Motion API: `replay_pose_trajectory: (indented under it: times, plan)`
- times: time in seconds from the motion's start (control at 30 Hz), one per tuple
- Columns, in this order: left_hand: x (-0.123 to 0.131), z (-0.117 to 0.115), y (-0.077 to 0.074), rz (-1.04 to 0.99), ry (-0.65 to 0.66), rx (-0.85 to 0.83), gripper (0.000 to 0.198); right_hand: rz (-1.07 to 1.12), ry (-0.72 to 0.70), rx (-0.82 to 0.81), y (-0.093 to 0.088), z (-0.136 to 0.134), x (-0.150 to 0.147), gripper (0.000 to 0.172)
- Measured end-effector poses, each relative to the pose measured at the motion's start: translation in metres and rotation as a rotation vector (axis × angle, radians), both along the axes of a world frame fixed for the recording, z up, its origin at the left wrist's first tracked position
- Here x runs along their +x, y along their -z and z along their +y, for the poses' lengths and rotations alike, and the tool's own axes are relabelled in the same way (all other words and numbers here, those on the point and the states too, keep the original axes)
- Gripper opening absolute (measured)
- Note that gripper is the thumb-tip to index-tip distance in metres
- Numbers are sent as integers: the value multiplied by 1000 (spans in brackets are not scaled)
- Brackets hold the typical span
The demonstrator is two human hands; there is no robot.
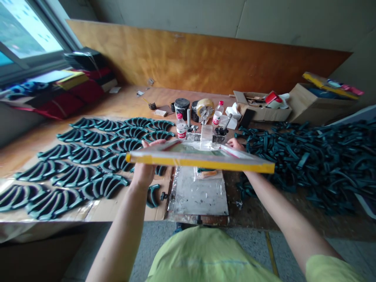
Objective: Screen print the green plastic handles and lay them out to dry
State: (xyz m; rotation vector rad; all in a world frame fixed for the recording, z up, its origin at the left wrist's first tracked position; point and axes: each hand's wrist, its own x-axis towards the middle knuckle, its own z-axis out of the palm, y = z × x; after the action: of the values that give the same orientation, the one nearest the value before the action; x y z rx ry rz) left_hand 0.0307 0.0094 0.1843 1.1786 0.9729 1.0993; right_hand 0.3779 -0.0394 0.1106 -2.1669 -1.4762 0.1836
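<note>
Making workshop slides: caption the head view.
Left hand and right hand hold a yellow-edged screen frame between rows of dark green curved parts and a heap of them.

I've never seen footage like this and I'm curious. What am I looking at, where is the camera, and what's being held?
This is a single view from a camera worn on a person's head, looking down past their bare arms. No machine is involved. The left hand and right hand hold up a flat screen-printing frame with yellow-taped edges. On the table, dark teal curved pieces lie in rows on cardboard to the left, and a heap of similar pieces lies to the right. Below the frame is a smeared flat board. Beyond it stand black tins, bottles and a tape roll.
</note>
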Motion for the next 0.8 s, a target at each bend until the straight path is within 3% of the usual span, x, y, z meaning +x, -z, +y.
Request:
replay_pose_trajectory:
  times: [0.1,0.2,0.27,0.33,0.37,0.43,0.53,0.6,0.73,0.8]
  plan:
    - [18,20,-18,-64,-13,41,62,18,-188,-102,35,-27,-19,28]
    - [26,17,-13,-134,-93,57,55,-96,-396,-156,51,-39,-44,35]
    - [31,-4,9,-98,-107,-30,56,-157,-416,-168,48,-43,-60,22]
    - [36,-36,41,31,34,-273,61,-189,-388,-110,41,-49,-80,13]
    - [39,-54,58,105,171,-439,64,-206,-399,-61,37,-54,-92,13]
    - [40,-84,90,115,256,-628,61,-243,-540,37,33,-64,-118,16]
    - [18,-104,123,100,141,-686,50,-238,-829,91,36,-77,-128,20]
    - [-19,-101,139,203,16,-667,49,-223,-736,39,42,-83,-98,27]
    - [-109,-87,173,544,-280,-659,42,-359,-76,-251,58,-100,18,36]
    - [-138,-86,189,736,-275,-607,43,-430,100,-417,68,-113,67,36]
